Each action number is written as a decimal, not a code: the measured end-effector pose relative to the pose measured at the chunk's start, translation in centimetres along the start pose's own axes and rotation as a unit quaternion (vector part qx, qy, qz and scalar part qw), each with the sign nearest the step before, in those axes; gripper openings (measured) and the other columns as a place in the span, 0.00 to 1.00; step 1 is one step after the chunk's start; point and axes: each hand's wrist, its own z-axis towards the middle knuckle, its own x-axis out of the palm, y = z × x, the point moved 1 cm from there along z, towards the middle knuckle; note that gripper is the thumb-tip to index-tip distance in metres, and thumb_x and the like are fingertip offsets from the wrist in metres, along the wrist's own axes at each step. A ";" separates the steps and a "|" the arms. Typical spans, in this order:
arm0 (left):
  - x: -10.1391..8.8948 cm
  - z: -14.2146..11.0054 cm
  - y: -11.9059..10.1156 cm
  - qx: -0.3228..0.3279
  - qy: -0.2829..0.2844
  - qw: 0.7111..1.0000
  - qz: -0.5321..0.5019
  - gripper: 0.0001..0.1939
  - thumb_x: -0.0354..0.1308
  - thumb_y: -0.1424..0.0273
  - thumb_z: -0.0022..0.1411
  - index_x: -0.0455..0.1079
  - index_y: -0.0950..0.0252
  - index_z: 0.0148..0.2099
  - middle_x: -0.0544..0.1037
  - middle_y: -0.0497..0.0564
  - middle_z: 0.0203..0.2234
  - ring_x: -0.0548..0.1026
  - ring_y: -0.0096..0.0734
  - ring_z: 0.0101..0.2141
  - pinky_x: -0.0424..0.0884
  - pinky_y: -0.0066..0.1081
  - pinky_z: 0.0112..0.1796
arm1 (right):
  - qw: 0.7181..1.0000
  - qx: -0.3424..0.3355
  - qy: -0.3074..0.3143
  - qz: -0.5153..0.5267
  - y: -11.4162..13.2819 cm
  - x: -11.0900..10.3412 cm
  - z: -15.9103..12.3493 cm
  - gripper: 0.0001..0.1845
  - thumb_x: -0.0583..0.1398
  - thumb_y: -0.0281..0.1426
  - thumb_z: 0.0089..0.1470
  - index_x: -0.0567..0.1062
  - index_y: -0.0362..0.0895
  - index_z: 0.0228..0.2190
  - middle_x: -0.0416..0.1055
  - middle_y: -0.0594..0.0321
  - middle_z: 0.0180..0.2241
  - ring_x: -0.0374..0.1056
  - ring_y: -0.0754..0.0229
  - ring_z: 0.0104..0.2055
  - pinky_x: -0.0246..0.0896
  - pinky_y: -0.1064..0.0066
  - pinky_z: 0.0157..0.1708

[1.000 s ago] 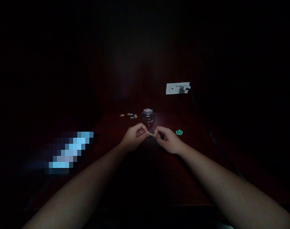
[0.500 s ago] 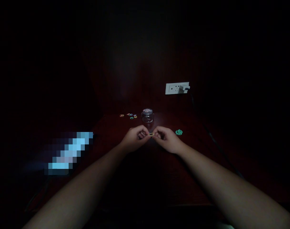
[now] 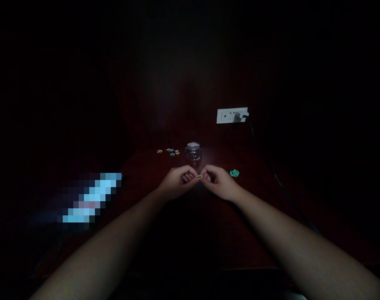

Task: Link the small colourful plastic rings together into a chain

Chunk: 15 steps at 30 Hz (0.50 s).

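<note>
Between my two hands is a small yellow hair tie (image 3: 199,177), a thin ring pinched from both sides. My left hand (image 3: 179,181) is closed, thumb and forefinger on its left side. The fingertips of my right hand (image 3: 219,182) grip its right side. Just beyond my hands stands a small clear jar (image 3: 193,152) with a lid on. To the right of my right hand lies a little pile of green rings (image 3: 234,173). Left of the jar, several small coloured rings (image 3: 172,154) are scattered on the dark red table (image 3: 208,225).
A blurred-out, glowing screen (image 3: 94,200) lies at the table's left side. On the back wall is a white socket plate (image 3: 227,116) with a plug (image 3: 242,114) in it. A dark cable (image 3: 283,187) runs down along the right. The surroundings are very dark.
The yellow hair tie has tilted and looks narrower between my fingertips. My left hand has shifted very slightly to the right. The jar and scattered rings stay where they were.
</note>
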 end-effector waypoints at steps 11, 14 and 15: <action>-0.2 0.1 0.3 -0.015 0.025 1.000 -0.002 0.09 0.55 0.67 0.54 0.66 0.69 0.32 0.69 0.47 0.22 0.64 0.20 0.23 0.62 0.22 0.25 | 0.999 -0.026 -0.009 -0.047 -0.1 -0.2 -0.1 0.06 0.55 0.30 0.49 0.66 0.41 0.23 0.57 0.69 0.19 0.52 0.68 0.22 0.48 0.76 0.22; -0.5 0.2 0.4 -0.019 0.018 1.000 -0.007 0.09 0.55 0.67 0.54 0.65 0.69 0.32 0.67 0.46 0.21 0.63 0.19 0.22 0.60 0.21 0.24 | 0.998 -0.031 -0.023 -0.057 0.2 -0.4 -0.1 0.07 0.55 0.30 0.49 0.65 0.42 0.22 0.58 0.68 0.18 0.52 0.68 0.22 0.47 0.76 0.22; -0.6 0.2 0.4 -0.021 0.016 1.000 -0.009 0.08 0.55 0.67 0.54 0.65 0.69 0.32 0.67 0.46 0.21 0.62 0.19 0.22 0.60 0.21 0.23 | 0.997 -0.032 -0.028 -0.060 0.3 -0.5 -0.1 0.08 0.55 0.30 0.49 0.64 0.42 0.22 0.58 0.68 0.18 0.52 0.68 0.22 0.47 0.76 0.22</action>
